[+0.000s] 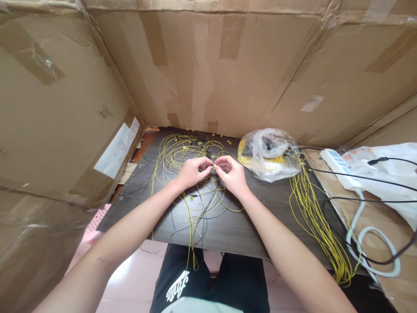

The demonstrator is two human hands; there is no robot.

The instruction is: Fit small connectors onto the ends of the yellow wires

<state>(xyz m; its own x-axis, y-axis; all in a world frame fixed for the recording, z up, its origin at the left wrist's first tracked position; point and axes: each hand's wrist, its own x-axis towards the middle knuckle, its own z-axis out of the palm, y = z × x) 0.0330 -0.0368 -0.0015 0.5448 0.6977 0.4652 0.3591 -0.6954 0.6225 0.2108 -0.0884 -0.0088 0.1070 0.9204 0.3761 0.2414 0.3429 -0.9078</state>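
Observation:
My left hand [194, 172] and my right hand [232, 174] meet over the middle of the dark table, fingertips pinched close together. Between them is a small yellowish piece, apparently a connector [214, 167], partly covered by the fingers; both hands seem to grip it. Loose loops of thin yellow wire [163, 161] spread beneath and left of the hands, some hanging past the front edge. Just behind the fingers lie small black pieces [208, 153]. A yellow-and-black connector [192, 197] rests on the tabletop nearer my body.
A clear plastic bag [269, 158] with yellow and black contents sits at back right. A bundle of yellow wires [314, 217] drapes over the right side. Beyond it are a white power strip [340, 167] and cables. Cardboard walls [211, 78] enclose the table [241, 234].

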